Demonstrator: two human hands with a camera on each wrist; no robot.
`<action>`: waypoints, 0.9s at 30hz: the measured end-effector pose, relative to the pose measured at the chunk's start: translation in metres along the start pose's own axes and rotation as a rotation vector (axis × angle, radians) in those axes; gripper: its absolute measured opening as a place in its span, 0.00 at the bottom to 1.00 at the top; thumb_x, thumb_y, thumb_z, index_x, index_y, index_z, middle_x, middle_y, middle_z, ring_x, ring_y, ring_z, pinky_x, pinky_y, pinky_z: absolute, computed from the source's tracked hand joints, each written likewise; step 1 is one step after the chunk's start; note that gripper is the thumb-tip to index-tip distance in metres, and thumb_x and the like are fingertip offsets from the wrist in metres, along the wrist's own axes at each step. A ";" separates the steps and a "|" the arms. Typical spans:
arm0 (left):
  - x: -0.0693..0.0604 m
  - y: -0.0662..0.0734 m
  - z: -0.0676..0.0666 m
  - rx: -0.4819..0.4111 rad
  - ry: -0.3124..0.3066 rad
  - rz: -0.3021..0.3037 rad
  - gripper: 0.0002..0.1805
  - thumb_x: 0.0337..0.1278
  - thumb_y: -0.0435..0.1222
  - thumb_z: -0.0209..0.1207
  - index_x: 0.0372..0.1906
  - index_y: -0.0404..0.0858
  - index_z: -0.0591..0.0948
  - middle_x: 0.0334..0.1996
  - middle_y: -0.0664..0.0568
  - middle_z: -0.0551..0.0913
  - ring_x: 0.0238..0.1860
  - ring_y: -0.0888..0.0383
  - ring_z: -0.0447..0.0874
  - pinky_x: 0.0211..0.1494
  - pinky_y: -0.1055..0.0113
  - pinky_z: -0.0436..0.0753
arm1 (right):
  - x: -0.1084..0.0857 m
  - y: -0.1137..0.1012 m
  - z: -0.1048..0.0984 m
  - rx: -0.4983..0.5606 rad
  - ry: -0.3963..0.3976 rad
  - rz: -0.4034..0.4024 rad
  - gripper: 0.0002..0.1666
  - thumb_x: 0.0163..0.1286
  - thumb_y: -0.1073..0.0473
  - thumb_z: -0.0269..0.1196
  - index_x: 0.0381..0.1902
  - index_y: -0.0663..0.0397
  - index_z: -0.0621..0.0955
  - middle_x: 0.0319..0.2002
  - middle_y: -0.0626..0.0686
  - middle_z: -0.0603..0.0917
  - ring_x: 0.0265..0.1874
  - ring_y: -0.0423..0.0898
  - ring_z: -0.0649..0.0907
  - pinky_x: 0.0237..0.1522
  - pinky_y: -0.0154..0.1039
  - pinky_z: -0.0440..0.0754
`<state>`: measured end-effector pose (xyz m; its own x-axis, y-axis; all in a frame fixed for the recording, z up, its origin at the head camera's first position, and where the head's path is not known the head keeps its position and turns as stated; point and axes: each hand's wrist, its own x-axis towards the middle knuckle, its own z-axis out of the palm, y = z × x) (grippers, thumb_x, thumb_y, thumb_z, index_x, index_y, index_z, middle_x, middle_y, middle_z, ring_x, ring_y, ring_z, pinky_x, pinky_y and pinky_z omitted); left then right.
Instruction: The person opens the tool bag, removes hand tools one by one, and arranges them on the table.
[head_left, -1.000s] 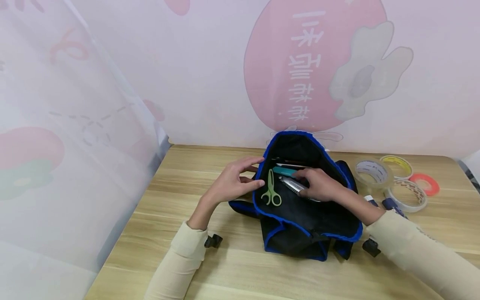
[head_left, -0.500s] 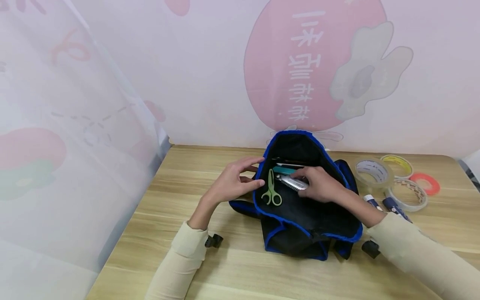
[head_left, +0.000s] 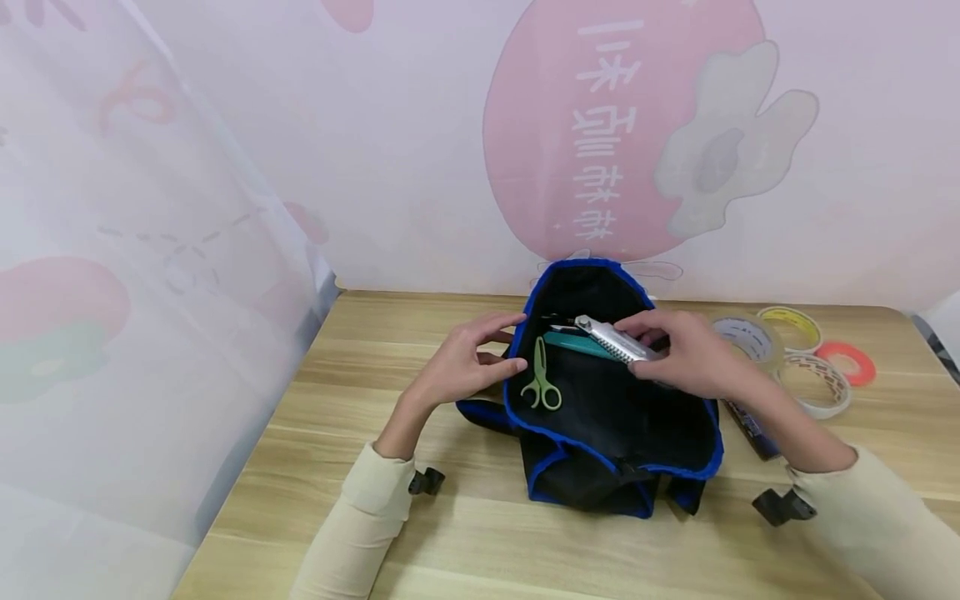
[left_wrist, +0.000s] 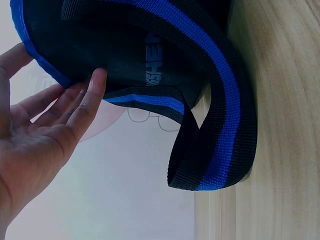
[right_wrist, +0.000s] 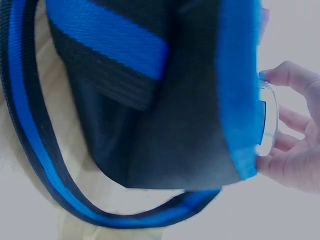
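A black bag with blue edging (head_left: 615, 425) stands with its mouth wide. Above its inside, my right hand (head_left: 686, 354) pinches a silver tool with a toothed edge (head_left: 611, 339); in the right wrist view the fingers hold the silver tool (right_wrist: 270, 120) at the bag's rim. My left hand (head_left: 468, 358) touches the bag's left rim with spread fingers, as the left wrist view also shows the hand (left_wrist: 55, 120) against the bag (left_wrist: 110, 55). Inside the bag lie green scissors (head_left: 542, 379), a teal tool (head_left: 577, 343) and a dark, thin item partly hidden behind.
Right of the bag, several tape rolls lie together, among them a red one (head_left: 847, 363) and a white one (head_left: 832, 400). A dark blue tube (head_left: 756, 433) lies nearer, partly behind my right arm. A patterned cloth (head_left: 420, 150) hangs behind the wooden table (head_left: 337, 400).
My right hand has lifted the silver tool off the bag's inside, moving up and to the right. More of the teal tool shows. My left hand has stayed at the rim.
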<state>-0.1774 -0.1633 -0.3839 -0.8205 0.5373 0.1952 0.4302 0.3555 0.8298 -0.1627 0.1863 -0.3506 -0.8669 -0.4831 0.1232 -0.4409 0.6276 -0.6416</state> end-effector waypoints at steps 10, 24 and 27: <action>-0.001 0.000 0.000 -0.004 0.004 -0.005 0.36 0.69 0.35 0.71 0.79 0.39 0.74 0.75 0.43 0.76 0.68 0.41 0.84 0.61 0.54 0.91 | -0.036 0.010 -0.029 0.028 0.083 0.053 0.29 0.66 0.67 0.76 0.65 0.54 0.85 0.51 0.56 0.89 0.44 0.36 0.82 0.41 0.28 0.87; 0.000 -0.001 0.000 0.007 0.002 -0.007 0.35 0.69 0.36 0.70 0.78 0.38 0.74 0.75 0.43 0.77 0.68 0.43 0.85 0.60 0.56 0.91 | -0.087 0.045 -0.049 0.011 0.167 0.151 0.31 0.69 0.68 0.73 0.70 0.56 0.81 0.59 0.57 0.84 0.46 0.21 0.78 0.41 0.20 0.84; 0.001 0.000 0.000 0.007 -0.001 -0.008 0.35 0.69 0.36 0.70 0.78 0.38 0.74 0.75 0.43 0.77 0.68 0.43 0.85 0.60 0.56 0.91 | -0.097 0.053 -0.051 -0.008 0.179 0.177 0.32 0.69 0.68 0.73 0.70 0.58 0.81 0.61 0.64 0.82 0.44 0.19 0.76 0.39 0.19 0.82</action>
<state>-0.1778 -0.1626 -0.3840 -0.8236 0.5350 0.1882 0.4264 0.3655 0.8274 -0.1138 0.2973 -0.3578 -0.9578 -0.2496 0.1423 -0.2798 0.6979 -0.6593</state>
